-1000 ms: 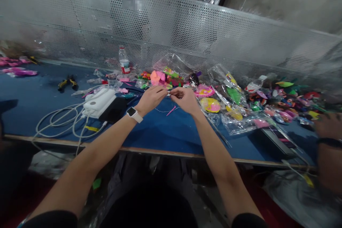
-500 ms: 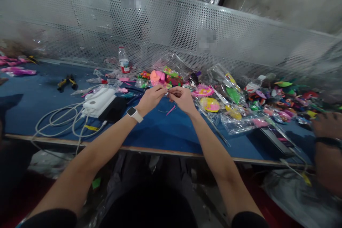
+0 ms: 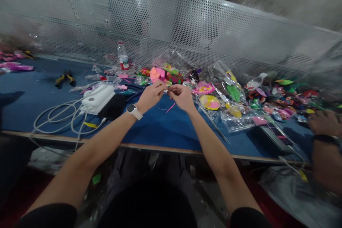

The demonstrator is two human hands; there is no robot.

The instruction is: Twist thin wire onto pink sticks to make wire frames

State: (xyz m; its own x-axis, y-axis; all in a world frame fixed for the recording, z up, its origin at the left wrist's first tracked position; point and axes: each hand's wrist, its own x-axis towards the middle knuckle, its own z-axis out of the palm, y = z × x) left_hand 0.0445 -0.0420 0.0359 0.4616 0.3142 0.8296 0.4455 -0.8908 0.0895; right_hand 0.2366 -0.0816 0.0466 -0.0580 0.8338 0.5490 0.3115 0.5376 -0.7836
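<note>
Fingers [image 3: 161, 87] of the left hand [image 3: 151, 95] and of the right hand [image 3: 183, 97] are meeting tip to tip and pinching a small pale piece [image 3: 166, 91] between them; it is too small to tell what it is. Both hands are hovering just above the blue table [image 3: 160, 131], to the right of the white charger block [image 3: 97, 99], and the piece is being held in the air between them, off the table. A watch [image 3: 133, 109] is sitting on the left wrist, nearer the block. Under the hands, a thin pink stick [image 3: 171, 107] is lying on the table. Beyond the block a water bottle [image 3: 123, 56] is standing, and pliers [image 3: 64, 78] are lying to its left. Well to the right of the block, clear bags of bright toy parts [image 3: 235, 114] are spreading out, and farther right another person's hand [image 3: 324, 123] is resting.

By the look of it, the hands are working in the middle of a fine two-handed fitting or threading step. Whatever follows is calling for steady fingertips and a firm pinch, since so small a piece could slip and drop among the clutter.
</note>
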